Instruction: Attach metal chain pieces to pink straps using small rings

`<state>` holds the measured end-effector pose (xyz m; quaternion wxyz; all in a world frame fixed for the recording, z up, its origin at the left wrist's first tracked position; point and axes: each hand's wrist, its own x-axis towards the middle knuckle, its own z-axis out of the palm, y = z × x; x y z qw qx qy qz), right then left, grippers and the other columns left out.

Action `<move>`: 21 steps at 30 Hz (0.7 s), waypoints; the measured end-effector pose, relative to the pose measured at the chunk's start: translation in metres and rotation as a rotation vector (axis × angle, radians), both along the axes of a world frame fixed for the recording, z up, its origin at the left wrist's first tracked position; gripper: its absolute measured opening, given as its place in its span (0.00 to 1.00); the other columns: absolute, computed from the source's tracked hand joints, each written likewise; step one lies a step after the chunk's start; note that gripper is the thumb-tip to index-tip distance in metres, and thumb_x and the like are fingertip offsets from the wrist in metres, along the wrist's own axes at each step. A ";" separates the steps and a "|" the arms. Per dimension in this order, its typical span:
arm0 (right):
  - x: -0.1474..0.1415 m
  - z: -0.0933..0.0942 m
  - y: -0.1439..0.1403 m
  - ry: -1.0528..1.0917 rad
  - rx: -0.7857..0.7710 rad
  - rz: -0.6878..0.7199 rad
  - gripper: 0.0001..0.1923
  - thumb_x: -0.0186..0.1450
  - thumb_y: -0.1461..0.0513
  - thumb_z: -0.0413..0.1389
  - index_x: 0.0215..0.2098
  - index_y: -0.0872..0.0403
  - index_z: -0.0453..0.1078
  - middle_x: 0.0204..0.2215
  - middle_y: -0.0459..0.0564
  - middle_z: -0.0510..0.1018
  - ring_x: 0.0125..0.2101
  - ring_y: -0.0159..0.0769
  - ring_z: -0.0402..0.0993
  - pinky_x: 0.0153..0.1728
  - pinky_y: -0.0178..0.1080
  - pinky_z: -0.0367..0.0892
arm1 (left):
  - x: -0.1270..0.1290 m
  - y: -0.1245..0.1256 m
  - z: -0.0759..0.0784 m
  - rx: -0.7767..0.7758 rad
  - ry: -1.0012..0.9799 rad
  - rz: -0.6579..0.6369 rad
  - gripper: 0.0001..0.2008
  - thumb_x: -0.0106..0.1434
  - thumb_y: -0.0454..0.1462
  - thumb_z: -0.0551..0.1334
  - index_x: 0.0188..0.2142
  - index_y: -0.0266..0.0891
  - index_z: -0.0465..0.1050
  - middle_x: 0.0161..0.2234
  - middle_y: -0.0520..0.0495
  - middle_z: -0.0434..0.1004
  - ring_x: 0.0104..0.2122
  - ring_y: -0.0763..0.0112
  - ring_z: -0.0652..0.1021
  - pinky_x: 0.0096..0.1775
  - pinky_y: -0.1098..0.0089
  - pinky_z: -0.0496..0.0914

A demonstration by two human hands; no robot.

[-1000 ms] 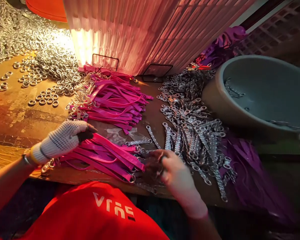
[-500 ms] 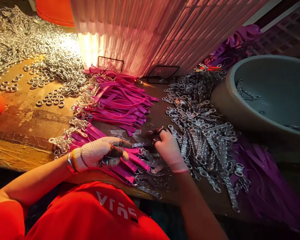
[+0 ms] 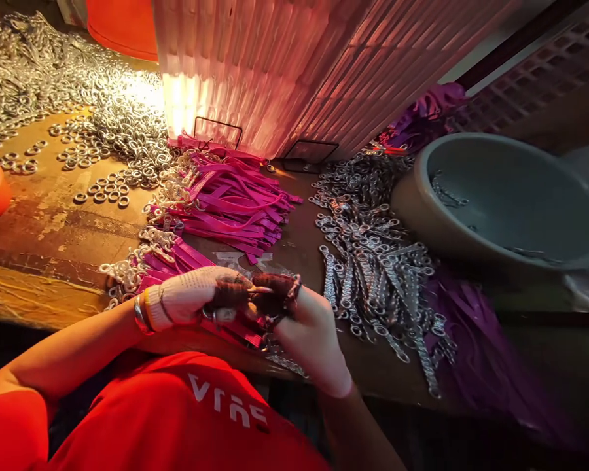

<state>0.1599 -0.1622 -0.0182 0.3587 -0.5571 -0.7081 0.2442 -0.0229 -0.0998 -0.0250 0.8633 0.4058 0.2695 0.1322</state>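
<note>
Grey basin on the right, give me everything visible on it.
The grey basin is a wide, round, shallow tub, matte and plastic-looking, with a thick rolled rim. It sits tilted, open side toward the camera, at the right end of the wooden table. Inside lie only a few short metal chain pieces. Its left wall borders the pile of metal chains; purple straps lie below its rim. No hand touches it.

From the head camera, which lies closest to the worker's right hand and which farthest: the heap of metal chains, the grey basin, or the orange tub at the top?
Measured from the right hand:
1. Heap of metal chains, just to its right on the table.
2. Grey basin, farther right, beyond the chains.
3. Orange tub, far off at the top left, behind the piles of metal rings.
</note>
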 end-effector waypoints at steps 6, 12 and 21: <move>0.002 0.001 -0.016 -0.261 0.226 0.173 0.12 0.64 0.65 0.53 0.43 0.50 0.75 0.36 0.51 0.82 0.37 0.40 0.78 0.39 0.40 0.73 | -0.004 -0.012 -0.011 -0.046 0.062 -0.022 0.12 0.56 0.42 0.65 0.27 0.34 0.72 0.17 0.54 0.63 0.15 0.81 0.59 0.18 0.76 0.50; 0.009 -0.005 -0.032 -0.372 0.059 -0.131 0.23 0.64 0.68 0.47 0.56 0.52 0.69 0.43 0.54 0.81 0.42 0.43 0.78 0.40 0.41 0.72 | -0.002 -0.028 -0.006 0.314 0.209 0.338 0.13 0.57 0.39 0.68 0.38 0.36 0.71 0.28 0.52 0.73 0.22 0.79 0.69 0.24 0.77 0.63; -0.006 -0.006 -0.034 -0.343 -0.067 0.024 0.10 0.63 0.67 0.48 0.36 0.53 0.71 0.31 0.50 0.78 0.32 0.38 0.72 0.33 0.36 0.64 | 0.004 -0.041 -0.014 0.282 0.133 0.425 0.05 0.58 0.33 0.63 0.36 0.36 0.71 0.25 0.53 0.73 0.20 0.79 0.69 0.23 0.77 0.64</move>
